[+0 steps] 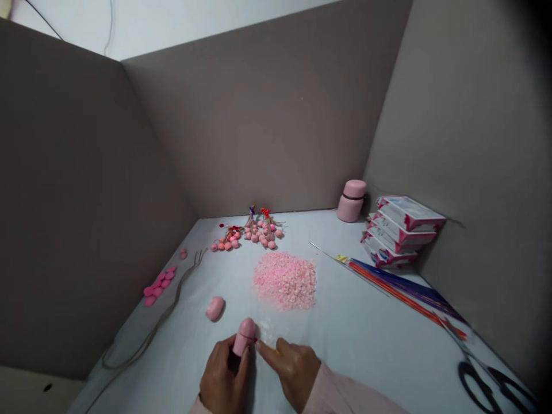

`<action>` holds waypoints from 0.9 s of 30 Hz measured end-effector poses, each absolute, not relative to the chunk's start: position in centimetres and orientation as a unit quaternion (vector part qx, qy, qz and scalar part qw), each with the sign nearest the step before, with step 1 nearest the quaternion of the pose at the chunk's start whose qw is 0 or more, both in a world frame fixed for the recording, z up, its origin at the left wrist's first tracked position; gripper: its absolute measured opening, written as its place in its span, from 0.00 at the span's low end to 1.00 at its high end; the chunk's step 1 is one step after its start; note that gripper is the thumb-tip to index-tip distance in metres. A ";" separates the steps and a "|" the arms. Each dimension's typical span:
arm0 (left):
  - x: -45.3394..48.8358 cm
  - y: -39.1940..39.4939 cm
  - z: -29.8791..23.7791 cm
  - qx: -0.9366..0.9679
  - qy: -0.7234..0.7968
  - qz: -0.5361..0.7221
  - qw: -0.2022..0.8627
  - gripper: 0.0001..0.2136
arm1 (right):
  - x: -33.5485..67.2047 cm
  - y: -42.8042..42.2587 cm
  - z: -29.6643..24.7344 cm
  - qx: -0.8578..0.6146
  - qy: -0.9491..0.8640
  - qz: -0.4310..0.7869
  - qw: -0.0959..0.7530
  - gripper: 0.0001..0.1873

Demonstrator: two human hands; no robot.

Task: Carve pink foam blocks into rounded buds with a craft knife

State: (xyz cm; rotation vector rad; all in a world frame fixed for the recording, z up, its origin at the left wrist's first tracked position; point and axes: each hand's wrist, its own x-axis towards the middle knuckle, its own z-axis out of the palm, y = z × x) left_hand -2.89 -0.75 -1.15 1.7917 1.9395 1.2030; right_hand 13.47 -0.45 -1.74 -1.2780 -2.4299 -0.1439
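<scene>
Left hand (224, 376) clamped around a pink capsule-shaped piece (244, 335), held upright just over the worktop (345, 333). The right hand (291, 371) pinches its fingertips together against the piece's side, on something too small to make out. A loosened pinch would likely drop that speck, and a forward nudge could scatter the pink sequin heap (285, 280) just beyond both hands.

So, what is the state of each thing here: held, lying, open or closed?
pink piece: held in left hand, tilted.
right hand: index fingertip at the pink piece.
lump: lying loose on table.
sequins: heaped.
jar: upright, closed.
boxes: stacked, closed.
scissors: lying flat, untouched.
sticks: lying bundled.
</scene>
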 end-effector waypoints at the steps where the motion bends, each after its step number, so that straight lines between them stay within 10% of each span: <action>1: -2.8 -0.8 -1.0 0.610 0.667 0.412 0.116 0.16 | 13.4 -0.4 -1.6 -0.455 -0.868 -0.051 0.195 0.27; 27: -3.2 -0.6 -1.0 0.619 0.641 0.433 0.136 0.13 | 12.7 -0.2 0.2 -0.505 -0.857 -0.051 0.087 0.22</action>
